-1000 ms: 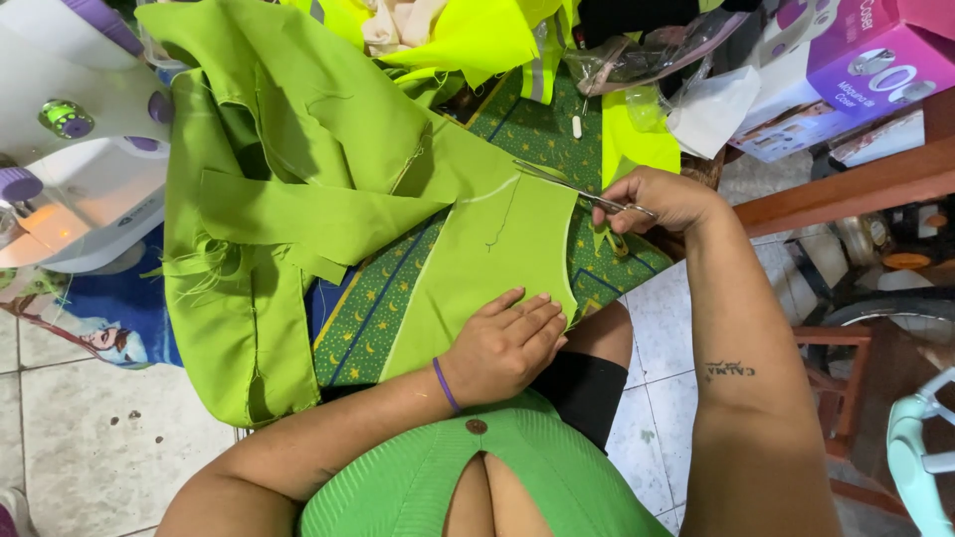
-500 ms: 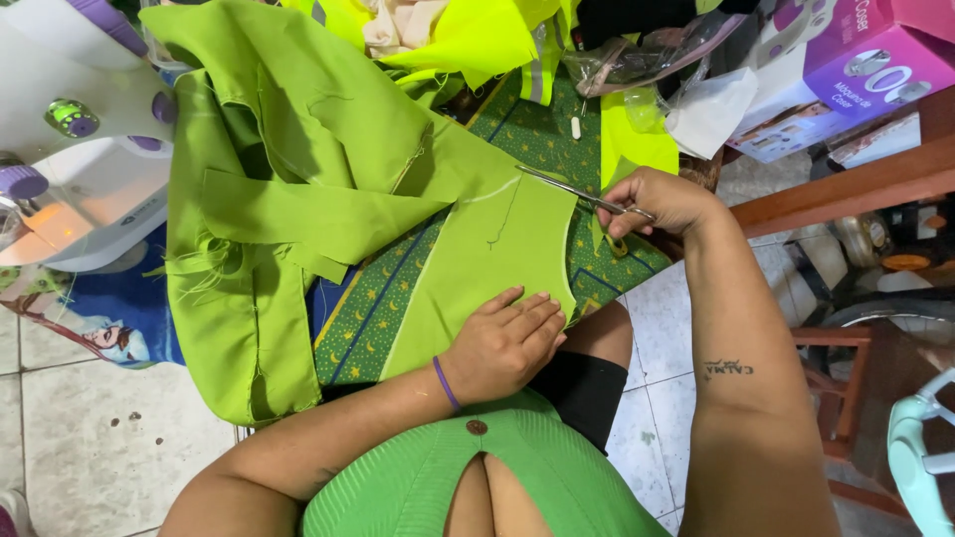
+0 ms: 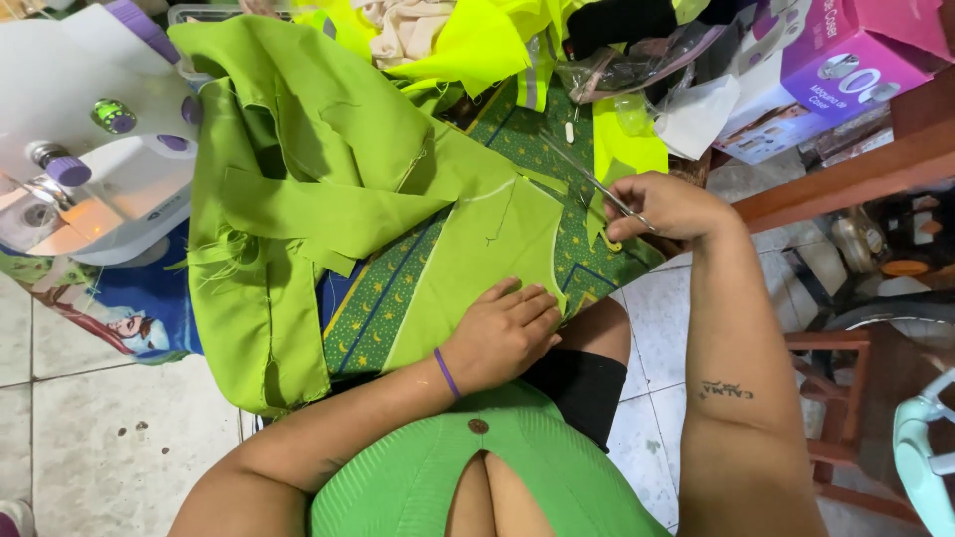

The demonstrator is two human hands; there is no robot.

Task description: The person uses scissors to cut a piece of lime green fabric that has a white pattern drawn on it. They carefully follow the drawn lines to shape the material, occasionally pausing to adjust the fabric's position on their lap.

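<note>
At 9 o'clock we see a white sewing machine (image 3: 95,189) with purple knobs, standing on the desk beside the work. Below it, at 8 o'clock, a printed cloth (image 3: 95,313) hangs over the tiled floor (image 3: 90,428).

From 11 o'clock to the centre lies the green fabric (image 3: 298,189), bunched and folded, with frayed threads at its left edge. One flat panel of it runs down toward 6 o'clock over a patterned cover (image 3: 373,298) in dark green with small yellow motifs.

Our left hand (image 3: 502,333) rests flat on the lower end of that panel, just below centre. Its fingers are spread and extended, pressing the fabric down; it grips nothing. A purple band sits on the wrist.

At 12 o'clock we see a pile of yellow-green cloth (image 3: 477,40) with a beige piece on top.

Our right hand (image 3: 667,204), at 2 o'clock, is closed around the handles of the scissors (image 3: 582,174). The thin metal blades point toward 10 o'clock and lie at the right edge of the green fabric panel; we cannot tell whether the blades are parted.

At 1 o'clock lie clear plastic bags (image 3: 637,70), and beyond them a purple box (image 3: 836,60). A wooden rail (image 3: 856,174) runs under the box at 3 o'clock.
</note>
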